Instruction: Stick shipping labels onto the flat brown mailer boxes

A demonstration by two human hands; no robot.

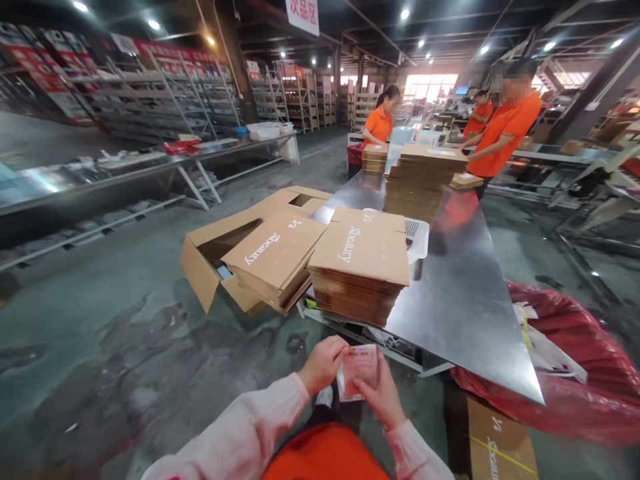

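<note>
A small, flat, pinkish-white packet with print on it [358, 371] is held up in front of my body; I cannot tell whether it is a pouch or a folded slip. My left hand [324, 365] pinches its upper left edge. On the other side, my right hand [382, 395] grips it, thumb across the front and fingers behind. Just beyond my hands, a tall stack of flat brown cartons [361, 267] printed "Sbeauty" stands on the near end of the metal table [465, 280]. Left of it, more flat cartons [275, 253] lie on a large open cardboard box [200, 260].
A white perforated basket [418, 240] sits behind the near stack. Farther along are another carton stack [415, 180] and several people in orange shirts [507, 123]. A red plastic-lined bin [575, 347] stands at right, above a carton [500, 440] on the floor. Another metal bench [150, 167] runs along the left.
</note>
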